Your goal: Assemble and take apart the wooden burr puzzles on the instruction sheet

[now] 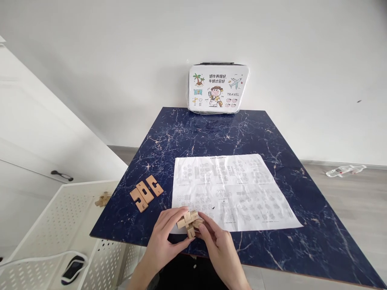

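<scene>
Between my two hands is a wooden burr puzzle, made of interlocked pale bars with small marks on their ends. My left hand grips it from the left, thumb at the lower bar and fingers along the top. My right hand pinches its right side, where a bar sits at a slant. The puzzle is over the near edge of a printed instruction sheet. To the left lie three flat wooden pieces with cut-outs and numbers: one marked 3, one marked 2 and one marked 1.
A white case with cartoon prints stands at the back of the dark blue table. On the left, a white perforated stand holds another wooden puzzle and a black device with a cable. Clear plastic bottles lie on the floor.
</scene>
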`<control>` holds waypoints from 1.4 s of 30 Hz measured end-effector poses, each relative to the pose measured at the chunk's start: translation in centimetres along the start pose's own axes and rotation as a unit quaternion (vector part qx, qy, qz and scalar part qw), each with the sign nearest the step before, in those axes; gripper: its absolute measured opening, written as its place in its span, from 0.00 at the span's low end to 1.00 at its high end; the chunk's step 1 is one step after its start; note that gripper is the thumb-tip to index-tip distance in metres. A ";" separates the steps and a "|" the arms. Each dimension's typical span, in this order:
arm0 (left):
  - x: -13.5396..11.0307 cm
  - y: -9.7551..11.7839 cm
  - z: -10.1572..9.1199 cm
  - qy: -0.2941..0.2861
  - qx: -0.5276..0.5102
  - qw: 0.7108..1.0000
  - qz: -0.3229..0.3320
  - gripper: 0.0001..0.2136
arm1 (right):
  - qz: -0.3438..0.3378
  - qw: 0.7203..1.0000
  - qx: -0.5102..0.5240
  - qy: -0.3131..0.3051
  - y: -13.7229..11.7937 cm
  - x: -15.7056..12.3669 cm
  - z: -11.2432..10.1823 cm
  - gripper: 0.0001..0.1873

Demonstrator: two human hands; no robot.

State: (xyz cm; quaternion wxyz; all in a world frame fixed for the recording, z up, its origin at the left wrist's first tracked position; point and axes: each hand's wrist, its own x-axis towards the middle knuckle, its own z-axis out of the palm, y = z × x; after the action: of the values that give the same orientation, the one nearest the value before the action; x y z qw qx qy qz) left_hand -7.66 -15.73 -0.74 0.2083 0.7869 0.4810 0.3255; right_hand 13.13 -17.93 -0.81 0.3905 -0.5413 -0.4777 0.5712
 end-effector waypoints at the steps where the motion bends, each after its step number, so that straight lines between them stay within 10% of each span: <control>1: 0.0 0.0 0.0 0.001 0.000 1.000 0.000 0.31 | -0.001 1.000 0.011 0.006 0.2 0.0 0.1 0.31; 15: 0.2 0.3 -0.4 -0.007 -0.041 0.999 -0.021 0.32 | -0.087 0.991 -0.023 0.095 1.7 -1.0 1.6 0.15; 42: -0.1 0.2 -0.2 0.050 -0.034 0.998 0.009 0.28 | -0.309 0.906 -0.288 0.023 -1.1 0.1 -0.3 0.12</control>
State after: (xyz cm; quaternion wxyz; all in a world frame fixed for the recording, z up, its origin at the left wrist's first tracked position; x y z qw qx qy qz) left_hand -7.68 -15.88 -0.51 0.2072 0.7665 0.4725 0.3824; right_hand 13.32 -17.53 0.22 0.3856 -0.4689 -0.7553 0.2470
